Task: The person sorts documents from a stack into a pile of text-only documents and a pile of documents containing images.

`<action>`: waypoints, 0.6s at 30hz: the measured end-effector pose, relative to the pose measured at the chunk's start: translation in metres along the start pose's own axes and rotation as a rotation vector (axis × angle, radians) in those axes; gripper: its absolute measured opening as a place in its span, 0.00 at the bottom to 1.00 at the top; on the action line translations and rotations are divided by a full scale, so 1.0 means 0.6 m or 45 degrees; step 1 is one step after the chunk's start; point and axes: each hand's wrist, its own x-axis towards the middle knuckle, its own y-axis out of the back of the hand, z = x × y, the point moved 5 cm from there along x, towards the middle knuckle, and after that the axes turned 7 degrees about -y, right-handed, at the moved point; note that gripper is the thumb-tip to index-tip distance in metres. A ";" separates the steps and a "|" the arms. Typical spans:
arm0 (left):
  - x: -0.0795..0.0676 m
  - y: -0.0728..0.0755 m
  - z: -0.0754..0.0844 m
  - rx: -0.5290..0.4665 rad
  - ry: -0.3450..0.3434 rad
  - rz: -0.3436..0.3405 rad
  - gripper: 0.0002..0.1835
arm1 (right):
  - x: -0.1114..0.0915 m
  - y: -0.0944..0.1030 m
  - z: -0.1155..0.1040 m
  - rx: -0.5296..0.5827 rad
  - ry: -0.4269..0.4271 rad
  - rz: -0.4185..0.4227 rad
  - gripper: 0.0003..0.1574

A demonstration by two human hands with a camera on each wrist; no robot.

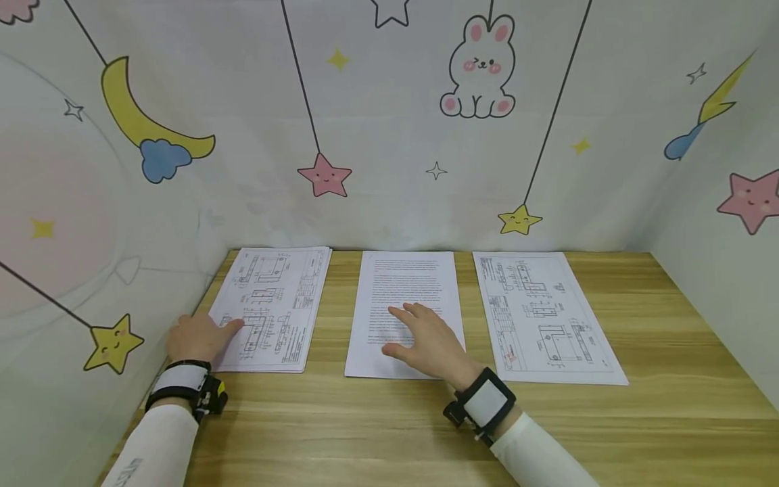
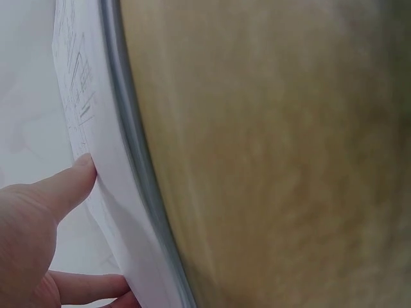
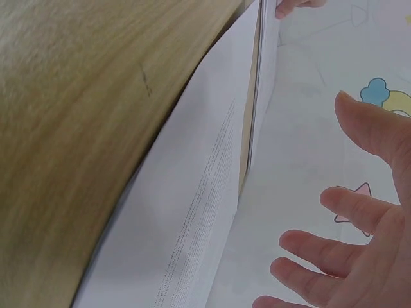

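Observation:
On the left of the table lies a stack of sheets with technical drawings (image 1: 274, 291). My left hand (image 1: 196, 338) is at its left edge, thumb stretched over the top sheet. In the left wrist view the thumb (image 2: 70, 186) touches the printed face, and other fingertips meet the edge lower down. In the middle lies a page of printed text (image 1: 406, 284). My right hand (image 1: 429, 341) hovers above its lower right part, fingers spread, holding nothing. The right wrist view shows that hand (image 3: 366, 224) apart from the text page (image 3: 192, 173).
To the right lies another drawing sheet (image 1: 548, 314), turned the other way. The three piles stand side by side towards the back of the wooden table (image 1: 341, 426). A wall covering with cartoon figures (image 1: 389, 122) rises behind and at both sides.

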 end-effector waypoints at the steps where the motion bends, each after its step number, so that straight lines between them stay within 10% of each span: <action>1: 0.000 0.000 0.000 0.003 0.000 0.002 0.39 | 0.000 0.000 0.000 0.001 0.000 -0.001 0.43; 18: -0.002 0.002 0.003 -0.006 0.036 -0.014 0.34 | 0.002 -0.005 -0.003 -0.016 0.015 -0.013 0.43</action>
